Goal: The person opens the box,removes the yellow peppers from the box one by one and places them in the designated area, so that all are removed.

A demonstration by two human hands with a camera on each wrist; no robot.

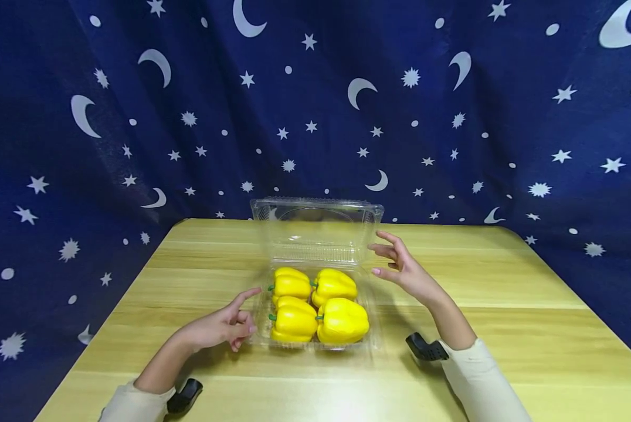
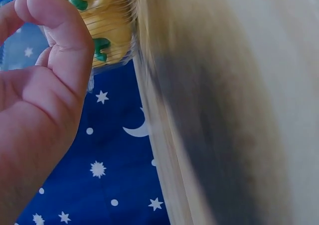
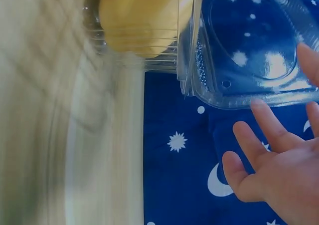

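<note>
A clear plastic clamshell container (image 1: 323,347) lies on the table with its lid (image 1: 323,234) raised at the back. Inside its base sit several yellow bell peppers (image 1: 343,321) with green stems, in two rows. By the container's left side is my left hand (image 1: 217,328), index finger extended toward the rim and the other fingers loosely bent. Whether that fingertip touches the plastic, I cannot tell. My right hand (image 1: 407,272) hovers beside the lid's right edge with fingers spread, holding nothing. In the right wrist view, its fingers lie near the transparent lid (image 3: 249,35).
The wooden table (image 1: 505,328) runs back to a dark blue curtain (image 1: 315,158) printed with moons and stars. Black wrist devices (image 1: 426,347) sit on both forearms, over light sleeves (image 1: 481,381).
</note>
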